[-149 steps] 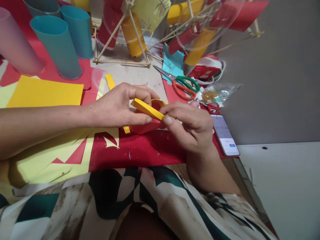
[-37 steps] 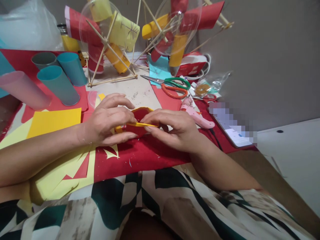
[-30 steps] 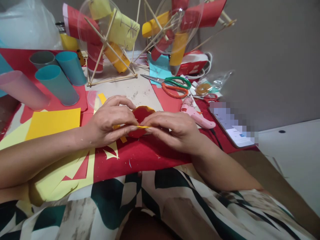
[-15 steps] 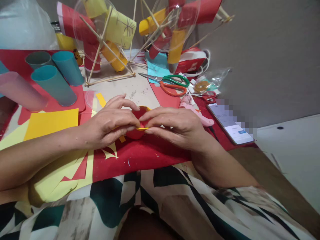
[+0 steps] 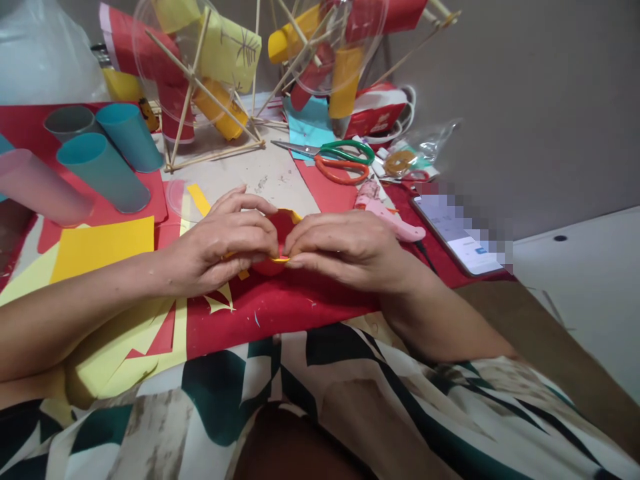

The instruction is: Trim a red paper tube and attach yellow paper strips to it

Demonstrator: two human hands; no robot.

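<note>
Between my two hands is a curled red paper piece (image 5: 285,225) with a yellow edging along its rim. The fingers of my left hand (image 5: 227,240) pinch its left side. My right hand (image 5: 345,250) grips the right side, thumb and fingertips pressed at the near yellow edge. Most of the paper's outside is hidden behind my fingers. Below it lies a red cloth (image 5: 280,310) with small paper scraps. A yellow paper strip (image 5: 199,199) lies just beyond my left hand.
Scissors (image 5: 345,160) with green and orange handles, a pink glue gun (image 5: 395,220) and a phone (image 5: 463,237) lie to the right. Several cups (image 5: 103,170) and a yellow sheet (image 5: 105,247) are at left. Stick-framed paper wheels (image 5: 195,77) stand at the back.
Both hands keep their grip on the red paper, with the fingers shifting slightly along its rim. The whole view has moved a little.
</note>
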